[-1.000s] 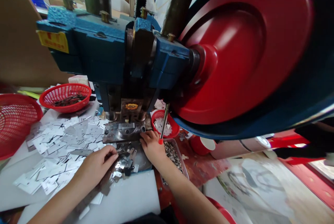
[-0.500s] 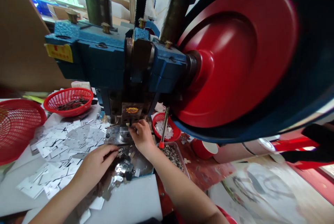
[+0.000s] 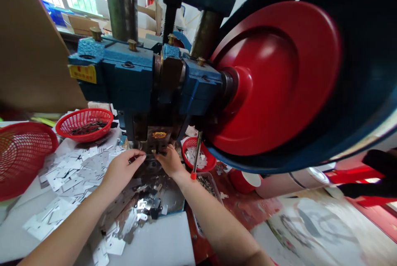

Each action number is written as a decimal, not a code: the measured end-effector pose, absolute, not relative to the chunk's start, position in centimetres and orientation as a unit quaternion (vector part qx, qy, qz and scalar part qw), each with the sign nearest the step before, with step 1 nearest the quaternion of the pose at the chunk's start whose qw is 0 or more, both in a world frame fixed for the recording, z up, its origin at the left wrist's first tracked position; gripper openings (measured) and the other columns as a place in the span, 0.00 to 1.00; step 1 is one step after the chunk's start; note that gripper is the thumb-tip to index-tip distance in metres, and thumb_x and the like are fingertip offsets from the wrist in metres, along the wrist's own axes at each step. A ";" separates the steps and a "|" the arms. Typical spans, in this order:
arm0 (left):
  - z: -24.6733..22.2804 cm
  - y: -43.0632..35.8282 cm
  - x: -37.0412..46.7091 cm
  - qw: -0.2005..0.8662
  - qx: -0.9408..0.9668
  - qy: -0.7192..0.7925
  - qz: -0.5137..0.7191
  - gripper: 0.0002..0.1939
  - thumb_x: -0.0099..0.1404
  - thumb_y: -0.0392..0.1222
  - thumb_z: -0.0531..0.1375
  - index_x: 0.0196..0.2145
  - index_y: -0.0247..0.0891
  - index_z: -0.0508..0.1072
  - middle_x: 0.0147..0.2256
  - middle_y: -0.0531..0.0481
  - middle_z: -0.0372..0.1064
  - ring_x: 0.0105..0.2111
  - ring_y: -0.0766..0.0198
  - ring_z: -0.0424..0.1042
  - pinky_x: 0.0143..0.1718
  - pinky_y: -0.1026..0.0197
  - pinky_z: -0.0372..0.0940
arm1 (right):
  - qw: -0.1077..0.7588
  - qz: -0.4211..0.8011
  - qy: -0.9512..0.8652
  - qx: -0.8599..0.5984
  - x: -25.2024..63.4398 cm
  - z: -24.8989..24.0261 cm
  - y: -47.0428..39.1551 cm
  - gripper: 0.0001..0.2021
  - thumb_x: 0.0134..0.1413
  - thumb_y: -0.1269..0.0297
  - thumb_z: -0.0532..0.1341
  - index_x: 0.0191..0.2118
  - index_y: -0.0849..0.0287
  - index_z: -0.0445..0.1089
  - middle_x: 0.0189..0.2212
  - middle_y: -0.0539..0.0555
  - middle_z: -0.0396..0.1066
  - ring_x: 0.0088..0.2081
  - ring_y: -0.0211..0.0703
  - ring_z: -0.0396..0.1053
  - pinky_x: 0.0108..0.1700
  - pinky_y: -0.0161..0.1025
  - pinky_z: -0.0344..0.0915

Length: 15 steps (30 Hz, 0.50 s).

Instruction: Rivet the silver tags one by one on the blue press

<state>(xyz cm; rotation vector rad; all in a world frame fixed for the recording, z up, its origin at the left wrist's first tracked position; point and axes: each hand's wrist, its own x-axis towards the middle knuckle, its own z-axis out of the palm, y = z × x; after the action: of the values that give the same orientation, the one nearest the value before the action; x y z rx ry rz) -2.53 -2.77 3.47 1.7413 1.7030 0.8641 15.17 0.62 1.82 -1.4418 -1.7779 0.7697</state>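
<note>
My left hand (image 3: 125, 167) is at the left side of the press die, its thumb and forefinger closed together. What they pinch, if anything, is too small to make out. My right hand (image 3: 170, 161) reaches in from the right, fingers bent and closed at the die, their tips partly hidden under the dark punch block (image 3: 159, 136). Both hands are just below the ram of a blue press (image 3: 127, 76). In front of them, small shiny metal plates (image 3: 149, 204) with rounded tabs lie in a loose heap on the press bed.
Flat pale metal plates (image 3: 71, 175) are spread at the left, beside a red basket (image 3: 85, 137) of darker pieces. A large red flywheel (image 3: 279, 80) fills the upper right. Behind my right forearm stand another red basket (image 3: 210, 162) and a clear tub of scraps (image 3: 207, 182).
My left hand has moved up and forward from the heap of small plates to the die. My right hand stays at the die. The view has shifted slightly.
</note>
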 end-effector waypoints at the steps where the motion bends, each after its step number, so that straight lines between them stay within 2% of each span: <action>1: 3.5 -2.5 -2.2 0.265 0.656 0.630 0.319 0.17 0.60 0.53 0.54 0.37 0.42 0.77 0.38 0.51 0.77 0.37 0.57 0.73 0.38 0.58 0.66 | 0.370 0.287 -0.683 -0.560 15.3 1.6 0.3 0.06 0.49 0.72 0.61 0.33 0.60 0.76 0.33 0.52 0.68 0.38 0.40 0.66 0.42 0.35 0.63; 6: 3.1 -1.4 -0.9 0.236 0.675 0.625 0.313 0.15 0.60 0.48 0.54 0.35 0.42 0.77 0.38 0.49 0.76 0.39 0.55 0.73 0.40 0.57 0.65 | 0.396 0.205 -0.716 -0.536 16.0 1.1 -1.6 0.14 0.51 0.76 0.56 0.37 0.55 0.76 0.35 0.52 0.66 0.40 0.41 0.65 0.45 0.37 0.62; 11: 2.2 -0.9 -0.6 0.214 0.686 0.619 0.318 0.16 0.60 0.47 0.53 0.36 0.39 0.77 0.38 0.46 0.75 0.41 0.53 0.72 0.42 0.55 0.65 | 0.320 0.119 -0.772 -0.536 16.3 1.8 -2.4 0.17 0.50 0.76 0.57 0.41 0.50 0.76 0.35 0.52 0.66 0.39 0.43 0.62 0.43 0.40 0.58; 15: 1.6 -0.7 -0.9 0.201 0.698 0.606 0.324 0.16 0.60 0.47 0.53 0.36 0.38 0.77 0.38 0.45 0.74 0.42 0.53 0.71 0.45 0.54 0.64 | 0.267 0.077 -0.797 -0.536 16.4 2.1 -2.5 0.17 0.54 0.73 0.56 0.44 0.47 0.74 0.36 0.52 0.66 0.40 0.44 0.60 0.43 0.41 0.56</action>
<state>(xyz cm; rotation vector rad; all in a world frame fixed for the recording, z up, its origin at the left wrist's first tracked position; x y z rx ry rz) -0.94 -0.73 1.55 1.9487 1.6940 0.9062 16.42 -2.47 2.07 -1.4456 -2.1527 0.2092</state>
